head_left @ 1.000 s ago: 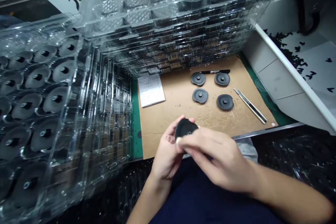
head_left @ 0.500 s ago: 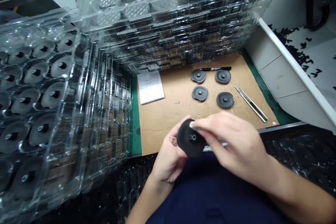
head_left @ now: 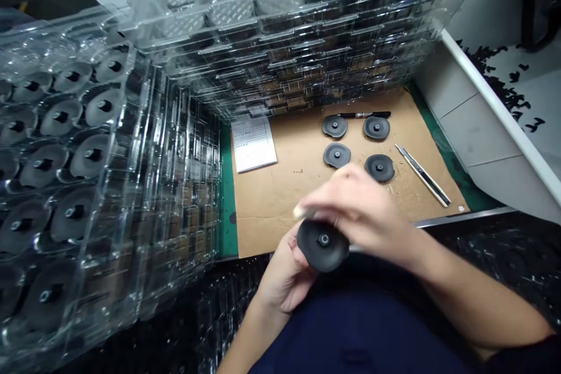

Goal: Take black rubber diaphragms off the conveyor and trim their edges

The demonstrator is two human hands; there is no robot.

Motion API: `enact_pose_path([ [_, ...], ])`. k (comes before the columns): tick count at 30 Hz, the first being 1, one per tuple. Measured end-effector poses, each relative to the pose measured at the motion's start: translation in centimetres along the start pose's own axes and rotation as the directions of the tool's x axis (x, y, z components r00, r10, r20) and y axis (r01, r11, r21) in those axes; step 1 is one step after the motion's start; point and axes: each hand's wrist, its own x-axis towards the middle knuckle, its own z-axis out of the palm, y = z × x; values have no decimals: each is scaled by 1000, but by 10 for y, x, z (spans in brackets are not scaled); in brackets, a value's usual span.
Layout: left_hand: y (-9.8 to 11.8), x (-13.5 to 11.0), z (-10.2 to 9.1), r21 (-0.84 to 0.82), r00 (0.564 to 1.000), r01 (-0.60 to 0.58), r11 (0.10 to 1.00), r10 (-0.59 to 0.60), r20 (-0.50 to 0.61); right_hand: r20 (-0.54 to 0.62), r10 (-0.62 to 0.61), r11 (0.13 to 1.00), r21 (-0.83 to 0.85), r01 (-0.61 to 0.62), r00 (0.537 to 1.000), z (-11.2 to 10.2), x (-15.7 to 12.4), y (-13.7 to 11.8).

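A black rubber disc [head_left: 323, 245] with a central metal-ringed hole sits in my left hand [head_left: 284, 276], its face turned up toward me. My right hand [head_left: 356, 210] is blurred just above it and seems to touch its upper edge. Several matching dark discs with central studs lie on a cardboard sheet [head_left: 280, 207] ahead of my hands, the nearest [head_left: 379, 168] just past my right fingers. Part of the held disc is hidden behind my hands.
Stacks of clear plastic trays [head_left: 280, 29] holding discs rise at the back and left [head_left: 100, 152]. A marker pen [head_left: 363, 114], a utility knife [head_left: 423, 175] and a printed paper [head_left: 254, 143] lie on the cardboard. A white bin [head_left: 504, 87] with black scraps stands right.
The disc has dropped lower and tilted, its face now turned up. My right hand has shifted from its front edge to above it, and the view has shifted slightly.
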Motion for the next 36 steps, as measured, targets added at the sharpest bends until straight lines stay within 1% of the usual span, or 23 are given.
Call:
enact_pose_path([
  [1, 2, 0, 1, -33, 998, 40, 999, -38, 50, -44, 139, 990, 0, -139, 989, -1, -3, 11],
  [2, 3, 0, 1, -68, 993, 70, 995, -63, 102, -66, 271, 962, 10, -271, 960, -2, -7, 23],
  [3, 5, -1, 1, -106, 986, 92, 990, -76, 146, -61, 381, 925, 26, -380, 923, -1, -13, 35],
  [4, 7, -1, 0, -140, 981, 104, 985, -78, 178, -33, 458, 889, 40, -457, 888, 3, -21, 46],
  [6, 9, -1, -1, -175, 979, 98, 980, -63, 194, 37, 535, 843, 46, -537, 844, 15, -40, 62],
  [8, 9, 0, -4, -184, 983, 83, 979, -49, 179, 42, 566, 824, 19, -567, 824, 31, -58, 69],
  [10, 8, 1, -7, -185, 986, 73, 980, -42, 164, 24, 573, 819, -13, -573, 819, 45, -72, 70],
  [12, 6, 3, -9, -190, 987, 67, 980, -38, 153, 26, 568, 823, -25, -567, 823, 54, -78, 66],
  [14, 4, 5, -10, -198, 989, 61, 978, -33, 143, 23, 567, 824, -42, -566, 824, 57, -79, 62],
  [17, 3, 7, -11, -208, 992, 40, 977, -14, 126, -28, 590, 804, -74, -590, 807, 59, -80, 61],
  [20, 3, 6, -12, -215, 993, 17, 977, 8, 116, -59, 609, 787, -74, -612, 791, 56, -82, 66],
  [22, 3, 5, -12, -216, 993, 2, 976, 23, 113, -63, 616, 785, -45, -618, 786, 49, -78, 68],
  [24, 2, 4, -12, -207, 994, -12, 978, 33, 100, -79, 620, 782, -9, -623, 780, 37, -66, 61],
  [25, 1, 4, -11, -198, 995, -17, 980, 36, 90, -97, 609, 792, 16, -611, 787, 31, -58, 53],
  [26, 0, 4, -11, -186, 996, -27, 982, 43, 78, -120, 583, 812, 41, -582, 804, 25, -49, 42],
  [27, -2, 5, -10, -174, 996, -40, 984, 52, 66, -142, 535, 845, 67, -531, 833, 20, -39, 29],
  [29, -3, 5, -8, -144, 997, -64, 987, 71, 41, -175, 373, 928, 74, -366, 911, 16, -23, 0],
  [30, -3, 4, -7, -129, 997, -74, 989, 78, 26, -167, 278, 961, 53, -273, 946, 17, -18, -12],
  [31, -3, 3, -7, -115, 996, -85, 990, 86, 9, -142, 202, 979, 34, -199, 969, 20, -14, -22],
  [33, -2, 0, -6, -88, 994, -111, 990, 109, -31, -14, 122, 992, 43, -121, 992, 25, -11, -34],
  [35, -1, -3, -6, -63, 986, -159, 985, 154, -67, 123, 117, 988, 86, -128, 985, 28, -9, -36],
  [36, -1, -4, -6, -48, 982, -178, 983, 174, -78, 146, 127, 986, 91, -141, 981, 28, -9, -35],
])
